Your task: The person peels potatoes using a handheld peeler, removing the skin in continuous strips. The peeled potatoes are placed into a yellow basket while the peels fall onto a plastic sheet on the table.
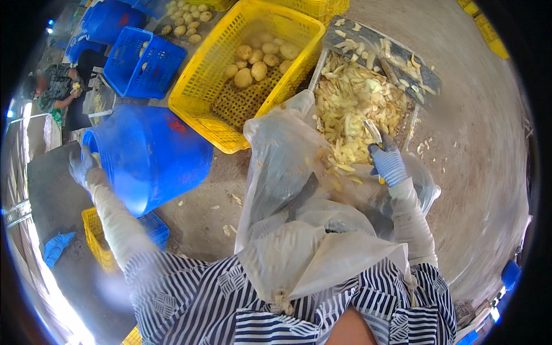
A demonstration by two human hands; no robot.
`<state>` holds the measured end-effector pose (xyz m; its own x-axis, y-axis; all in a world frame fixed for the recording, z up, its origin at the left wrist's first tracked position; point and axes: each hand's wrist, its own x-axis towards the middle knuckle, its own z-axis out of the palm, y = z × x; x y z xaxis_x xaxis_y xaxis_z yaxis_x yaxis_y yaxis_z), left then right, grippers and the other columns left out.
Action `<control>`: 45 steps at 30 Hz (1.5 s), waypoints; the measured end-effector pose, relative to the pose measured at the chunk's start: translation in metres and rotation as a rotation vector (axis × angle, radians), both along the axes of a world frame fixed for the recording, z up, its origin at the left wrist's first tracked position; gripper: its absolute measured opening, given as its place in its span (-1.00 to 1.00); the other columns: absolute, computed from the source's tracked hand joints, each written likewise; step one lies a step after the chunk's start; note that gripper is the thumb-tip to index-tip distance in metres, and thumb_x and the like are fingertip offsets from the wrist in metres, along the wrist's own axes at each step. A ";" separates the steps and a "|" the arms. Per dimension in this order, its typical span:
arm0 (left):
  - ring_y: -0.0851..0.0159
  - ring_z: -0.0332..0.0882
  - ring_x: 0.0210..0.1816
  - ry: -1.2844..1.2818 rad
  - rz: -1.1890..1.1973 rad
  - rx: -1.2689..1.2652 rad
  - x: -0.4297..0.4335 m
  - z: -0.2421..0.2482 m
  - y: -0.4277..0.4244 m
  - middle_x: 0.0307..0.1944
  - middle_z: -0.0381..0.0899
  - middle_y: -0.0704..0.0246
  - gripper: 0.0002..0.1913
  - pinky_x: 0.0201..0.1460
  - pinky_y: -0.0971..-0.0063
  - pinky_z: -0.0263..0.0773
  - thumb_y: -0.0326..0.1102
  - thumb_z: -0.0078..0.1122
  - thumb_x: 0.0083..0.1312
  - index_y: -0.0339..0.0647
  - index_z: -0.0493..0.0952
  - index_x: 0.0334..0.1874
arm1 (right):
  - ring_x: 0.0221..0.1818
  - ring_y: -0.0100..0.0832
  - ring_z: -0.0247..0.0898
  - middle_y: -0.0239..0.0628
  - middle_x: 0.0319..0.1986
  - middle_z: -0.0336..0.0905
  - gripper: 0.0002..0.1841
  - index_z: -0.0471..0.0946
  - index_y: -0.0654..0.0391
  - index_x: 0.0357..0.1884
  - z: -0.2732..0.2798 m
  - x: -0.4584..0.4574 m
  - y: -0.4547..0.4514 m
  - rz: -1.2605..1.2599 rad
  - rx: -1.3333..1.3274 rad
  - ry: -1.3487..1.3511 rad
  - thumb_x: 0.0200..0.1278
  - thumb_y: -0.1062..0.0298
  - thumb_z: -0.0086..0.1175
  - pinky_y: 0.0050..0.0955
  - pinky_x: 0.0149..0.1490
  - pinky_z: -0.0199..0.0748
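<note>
Gloved in blue-grey, my left hand point(83, 166) is at the mouth of a blue plastic barrel point(151, 155); a pale piece shows beside it in the opening, and whether the hand grips it is unclear. My right hand point(389, 161), in a striped glove, holds a peeler point(373, 131) over a container heaped with pale peelings point(358, 103). A dark board point(418, 69) across the container's far end bears scraps and a wooden-handled knife point(388, 71). Unpeeled potatoes point(243, 77) lie in a yellow plastic crate point(194, 86) between barrel and container.
A blue crate point(129, 73) and more potatoes point(185, 19) are at the upper left. Another person point(56, 88) sits at the far left. A small yellow crate point(92, 228) stands below the barrel. A clear plastic apron point(276, 172) covers my lap. Peel scraps dot the floor.
</note>
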<state>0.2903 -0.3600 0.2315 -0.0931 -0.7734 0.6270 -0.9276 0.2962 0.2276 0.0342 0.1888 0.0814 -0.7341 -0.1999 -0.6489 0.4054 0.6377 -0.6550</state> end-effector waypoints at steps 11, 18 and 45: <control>0.07 0.22 0.07 -0.415 -0.770 0.790 -0.279 -0.249 0.101 0.04 0.24 0.08 -0.37 0.09 0.36 0.13 -0.02 0.11 -0.04 -0.25 0.25 0.05 | -0.52 -0.52 0.29 -0.32 -0.42 0.37 -0.50 0.21 0.15 0.04 -0.102 -0.067 0.030 -0.004 -0.173 0.052 -0.06 0.49 -0.09 -0.68 -0.49 0.26; 0.09 0.16 0.11 -0.640 -0.552 1.123 -0.367 -0.433 0.081 0.09 0.18 0.10 -0.20 0.10 0.37 0.13 -0.02 0.12 -0.08 -0.19 0.01 0.19 | -0.57 -0.68 0.17 -0.47 -0.56 0.28 -0.52 0.20 0.20 0.05 -0.067 -0.090 -0.019 -0.316 -0.127 -0.254 -0.01 0.55 -0.11 -0.76 -0.49 0.18; 0.12 0.19 0.05 1.546 -1.167 2.156 -0.292 -0.131 0.248 0.03 0.23 0.19 -0.45 0.12 0.17 0.09 -0.02 -0.15 0.13 -0.21 0.15 0.09 | -0.08 -0.25 0.24 -0.06 -0.15 0.32 -0.53 0.21 0.22 0.04 0.058 -0.062 -0.058 0.250 -0.215 0.715 0.02 0.34 -0.10 -0.49 -0.04 0.20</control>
<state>-0.0019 -0.1120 0.1000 -0.9804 -0.1245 -0.1527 0.0441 -0.8939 0.4460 -0.0274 0.1307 0.1389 -0.8758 -0.4813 0.0355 -0.2995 0.4843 -0.8220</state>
